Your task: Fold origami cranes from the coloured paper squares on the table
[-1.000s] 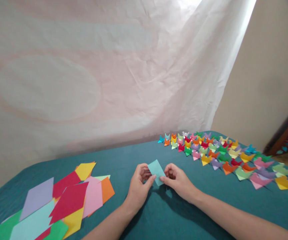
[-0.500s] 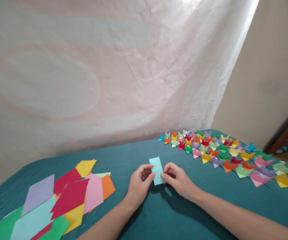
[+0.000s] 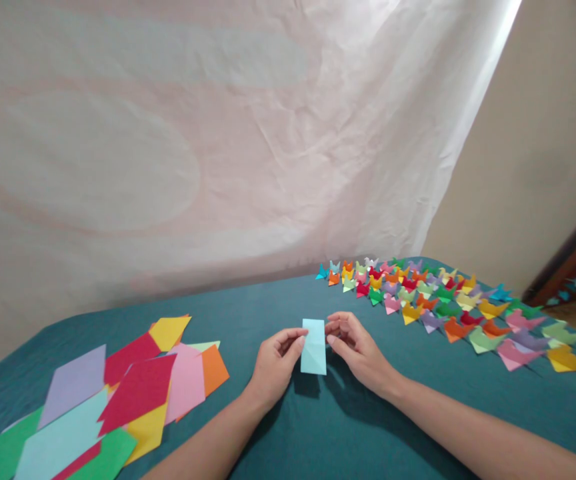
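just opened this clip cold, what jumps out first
The pale blue folded paper rectangle stands out at centre, pinched upright between the left hand and right hand above the teal tablecloth. To the right sit rows of small multicoloured folded paper birds. At lower left lies a loose pile of flat coloured paper sheets.

A surface draped in a teal cloth [image 3: 278, 440] carries everything here. At its left end lies a loose, overlapping heap of flat coloured paper sheets [image 3: 118, 393] in red, pink, yellow, orange, lilac, pale blue and green, some sliding over one another. Along the far right side stand rows of small folded paper figures [image 3: 438, 303] in many colours, set close together and running from the back edge toward the right corner, well apart from the flat sheets.
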The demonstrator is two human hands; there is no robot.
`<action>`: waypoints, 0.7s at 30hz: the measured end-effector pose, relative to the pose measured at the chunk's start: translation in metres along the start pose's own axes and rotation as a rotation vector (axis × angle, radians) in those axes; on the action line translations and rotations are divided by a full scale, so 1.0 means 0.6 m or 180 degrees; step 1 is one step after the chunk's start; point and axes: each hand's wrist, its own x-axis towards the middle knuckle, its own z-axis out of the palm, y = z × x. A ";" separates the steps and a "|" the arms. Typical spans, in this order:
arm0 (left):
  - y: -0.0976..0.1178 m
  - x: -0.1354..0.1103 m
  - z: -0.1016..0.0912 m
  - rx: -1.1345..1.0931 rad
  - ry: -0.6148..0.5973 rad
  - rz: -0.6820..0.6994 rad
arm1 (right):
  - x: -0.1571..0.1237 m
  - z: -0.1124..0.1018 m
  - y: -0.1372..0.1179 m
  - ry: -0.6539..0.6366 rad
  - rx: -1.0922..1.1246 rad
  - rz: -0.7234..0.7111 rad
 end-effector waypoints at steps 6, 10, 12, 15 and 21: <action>-0.001 0.002 -0.001 -0.0058 0.0019 -0.0083 | -0.001 0.001 0.005 -0.0205 0.0181 -0.0032; 0.000 0.002 -0.001 -0.0080 0.0010 -0.0113 | -0.001 0.001 0.005 -0.0241 0.0259 -0.0030; 0.001 0.002 -0.001 -0.0094 0.0003 -0.0129 | -0.002 0.001 0.003 -0.0261 0.0258 -0.0040; 0.000 0.002 -0.001 -0.0116 -0.0006 -0.0148 | -0.002 0.001 0.002 -0.0275 0.0227 -0.0030; 0.000 0.002 -0.001 -0.0046 -0.0029 -0.0140 | -0.001 0.001 0.003 -0.0275 0.0215 -0.0053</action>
